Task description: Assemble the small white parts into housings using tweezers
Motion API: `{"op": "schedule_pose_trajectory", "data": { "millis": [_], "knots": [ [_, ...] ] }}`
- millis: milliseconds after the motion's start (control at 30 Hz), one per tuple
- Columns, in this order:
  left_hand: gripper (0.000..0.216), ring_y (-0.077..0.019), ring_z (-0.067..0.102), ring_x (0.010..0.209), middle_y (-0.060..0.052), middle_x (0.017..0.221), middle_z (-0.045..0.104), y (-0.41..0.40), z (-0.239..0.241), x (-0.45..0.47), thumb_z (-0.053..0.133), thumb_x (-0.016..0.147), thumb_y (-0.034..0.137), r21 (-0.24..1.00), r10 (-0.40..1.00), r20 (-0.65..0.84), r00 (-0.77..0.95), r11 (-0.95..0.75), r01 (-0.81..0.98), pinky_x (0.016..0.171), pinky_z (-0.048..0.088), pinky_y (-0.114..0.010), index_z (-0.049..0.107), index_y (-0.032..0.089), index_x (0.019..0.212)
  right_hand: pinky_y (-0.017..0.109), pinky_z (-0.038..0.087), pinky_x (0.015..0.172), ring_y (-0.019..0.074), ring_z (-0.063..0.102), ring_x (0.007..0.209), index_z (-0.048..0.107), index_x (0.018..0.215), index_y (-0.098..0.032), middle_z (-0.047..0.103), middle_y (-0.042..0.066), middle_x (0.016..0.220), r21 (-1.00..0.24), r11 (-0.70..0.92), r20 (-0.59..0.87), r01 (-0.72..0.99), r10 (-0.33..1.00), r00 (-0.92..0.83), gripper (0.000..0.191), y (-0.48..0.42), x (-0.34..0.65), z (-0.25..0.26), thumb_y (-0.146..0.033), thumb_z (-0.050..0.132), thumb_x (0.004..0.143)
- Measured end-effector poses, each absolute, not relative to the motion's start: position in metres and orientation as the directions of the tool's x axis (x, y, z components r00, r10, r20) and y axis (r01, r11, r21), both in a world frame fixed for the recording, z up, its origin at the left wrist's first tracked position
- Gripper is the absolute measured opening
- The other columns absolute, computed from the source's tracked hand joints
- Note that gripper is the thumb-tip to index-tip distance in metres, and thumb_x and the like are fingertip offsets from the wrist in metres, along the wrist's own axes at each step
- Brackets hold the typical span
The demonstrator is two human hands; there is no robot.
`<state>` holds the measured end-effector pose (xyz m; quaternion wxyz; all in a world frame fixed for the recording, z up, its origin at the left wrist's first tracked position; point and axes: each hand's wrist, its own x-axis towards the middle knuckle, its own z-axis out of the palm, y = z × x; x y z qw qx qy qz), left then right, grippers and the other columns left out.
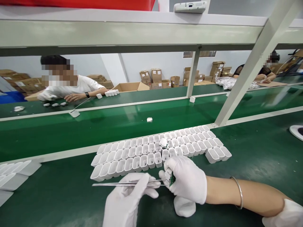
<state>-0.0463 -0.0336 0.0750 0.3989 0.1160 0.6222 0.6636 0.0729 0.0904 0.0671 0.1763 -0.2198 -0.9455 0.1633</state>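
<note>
My left hand (132, 192), in a white glove, is closed round a pair of metal tweezers (113, 184). The tweezers' right-hand ends reach a small green circuit board (172, 179) with a white part on it. Pinching that board is my gloved right hand (186, 178); its fingers hide some of the board. A rounded white object (184, 206) lies beneath the right wrist, partly covered. Just beyond both hands, rows of open white plastic cups (129, 164) stand close together. Another white-topped board (163, 142) rests on top of the cups.
More white cups (16, 173) stand at the left edge. Behind the rows runs a green conveyor belt (106, 123) carrying a small white piece (149, 119). A slanted metal post (248, 63) rises at right under a shelf (132, 33). Two people sit across the belt.
</note>
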Motion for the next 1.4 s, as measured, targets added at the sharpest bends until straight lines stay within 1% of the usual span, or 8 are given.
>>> {"op": "schedule_pose_trajectory", "data": {
  "millis": [100,267,500,800,933,1033,1233,1400],
  "knots": [
    [0.039,-0.0186,0.067,0.061,-0.006,0.069,0.072,-0.029,0.08,-0.046,0.091,0.048,0.042,0.891,0.699,-0.358,-0.619,0.059,-0.449,0.064,0.06,-0.028,0.073,0.014,0.068,0.024,0.032,0.056,0.0101,0.045,0.054,0.028,0.071,-0.022,0.049,-0.005,0.061,-0.359,0.877,0.323,0.319,0.438,-0.839,0.035,0.092,0.074,0.063,-0.006,0.059,0.069],
    [0.036,-0.0182,0.066,0.06,-0.007,0.068,0.072,-0.024,0.087,-0.044,0.09,0.052,0.04,0.886,0.731,-0.338,-0.593,0.035,-0.462,0.063,0.06,-0.028,0.073,0.012,0.068,0.024,0.029,0.055,0.0093,0.043,0.053,0.027,0.071,-0.022,0.048,-0.006,0.06,-0.364,0.885,0.36,0.291,0.421,-0.833,0.037,0.092,0.073,0.061,-0.004,0.059,0.066],
    [0.035,-0.0174,0.065,0.06,-0.007,0.069,0.071,-0.024,0.086,-0.045,0.09,0.051,0.036,0.876,0.74,-0.352,-0.573,0.044,-0.481,0.059,0.059,-0.027,0.072,0.011,0.068,0.024,0.03,0.057,0.0096,0.041,0.055,0.028,0.071,-0.022,0.048,-0.006,0.061,-0.37,0.881,0.31,0.296,0.418,-0.854,0.036,0.094,0.073,0.06,-0.003,0.057,0.062],
    [0.029,-0.0166,0.064,0.059,-0.007,0.07,0.071,-0.025,0.084,-0.048,0.088,0.054,0.028,0.87,0.732,-0.384,-0.563,0.081,-0.487,0.058,0.058,-0.026,0.072,0.01,0.071,0.026,0.035,0.06,0.0123,0.048,0.061,0.033,0.067,-0.021,0.053,-0.003,0.065,-0.347,0.891,0.162,0.293,0.364,-0.917,0.033,0.096,0.071,0.07,0.002,0.054,0.058],
    [0.03,-0.0181,0.065,0.059,-0.007,0.069,0.071,-0.027,0.084,-0.047,0.088,0.053,0.029,0.88,0.736,-0.368,-0.568,0.079,-0.467,0.06,0.059,-0.028,0.072,0.011,0.071,0.024,0.037,0.057,0.0118,0.052,0.059,0.038,0.072,-0.021,0.056,-0.004,0.065,-0.569,0.732,0.077,0.373,0.499,-0.863,0.025,0.092,0.073,0.074,-0.012,0.061,0.068],
    [0.029,-0.017,0.064,0.058,-0.007,0.067,0.07,-0.027,0.084,-0.048,0.088,0.055,0.031,0.877,0.761,-0.357,-0.541,0.073,-0.476,0.058,0.057,-0.027,0.072,0.011,0.069,0.02,0.037,0.052,0.0099,0.053,0.057,0.043,0.075,-0.021,0.055,-0.007,0.064,-0.729,0.608,0.034,0.314,0.491,-0.871,0.024,0.091,0.075,0.075,-0.019,0.066,0.068],
    [0.03,-0.0139,0.061,0.059,-0.005,0.067,0.067,-0.028,0.078,-0.052,0.087,0.06,0.036,0.831,0.8,-0.377,-0.467,0.07,-0.552,0.056,0.056,-0.024,0.072,0.011,0.069,0.02,0.038,0.052,0.0081,0.051,0.053,0.041,0.071,-0.021,0.052,-0.008,0.059,-0.791,0.563,0.095,0.24,0.5,-0.861,0.023,0.093,0.074,0.074,-0.016,0.063,0.07],
    [0.026,-0.0136,0.061,0.064,-0.003,0.071,0.066,-0.028,0.075,-0.054,0.088,0.058,0.029,0.811,0.782,-0.377,-0.496,0.02,-0.585,0.057,0.057,-0.022,0.072,0.013,0.071,0.02,0.041,0.052,0.0078,0.049,0.051,0.039,0.072,-0.021,0.048,-0.009,0.056,-0.854,0.466,0.029,0.231,0.486,-0.873,0.025,0.095,0.073,0.074,-0.021,0.065,0.072]
  ]
}}
